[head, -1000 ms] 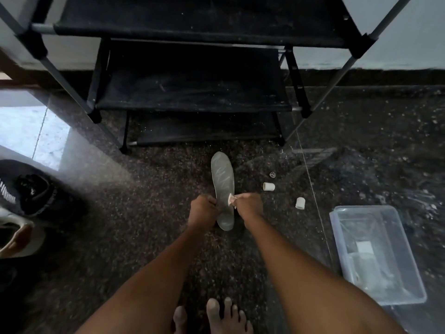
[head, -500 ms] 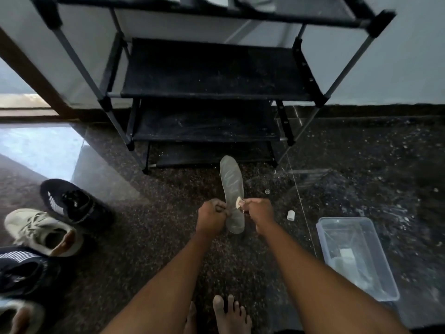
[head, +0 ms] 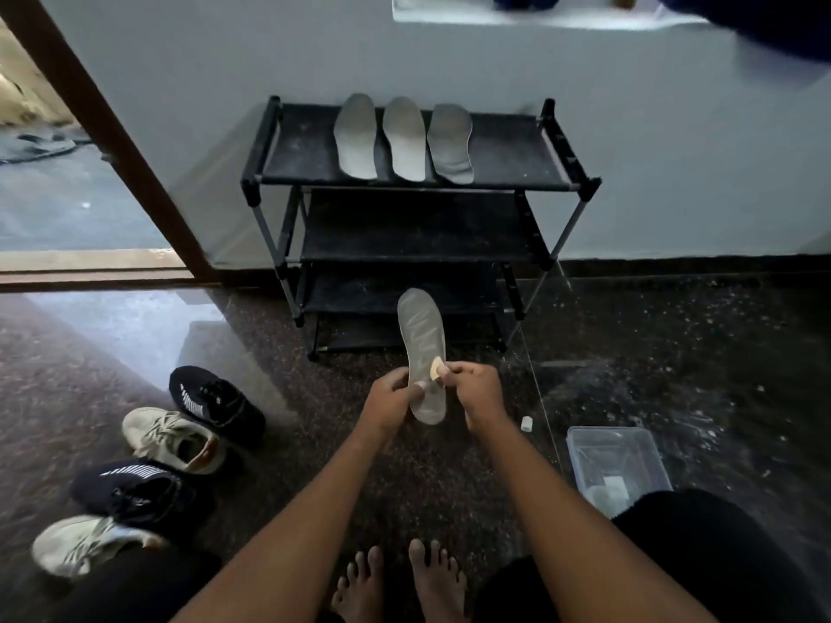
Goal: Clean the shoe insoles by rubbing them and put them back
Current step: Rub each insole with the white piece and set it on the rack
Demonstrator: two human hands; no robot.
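A grey insole (head: 422, 339) is held upright in front of me, toe end up. My left hand (head: 390, 400) grips its heel end from the left, thumb across the surface. My right hand (head: 472, 388) pinches a small pale eraser-like piece (head: 435, 369) against the insole's right edge. Three more grey insoles (head: 403, 139) lie side by side on the top shelf of the black shoe rack (head: 503, 150).
Two dark sneakers (head: 216, 404) and two pale sneakers (head: 173, 438) sit on the floor at the left. A clear plastic box (head: 616, 460) stands at the right, a small white piece (head: 526, 424) beside it. My bare feet (head: 400, 582) are below. An open doorway (head: 67, 173) is at far left.
The camera has tilted up, bringing the rack's top shelf and its three insoles into view. Both hands have lifted the insole off the floor.
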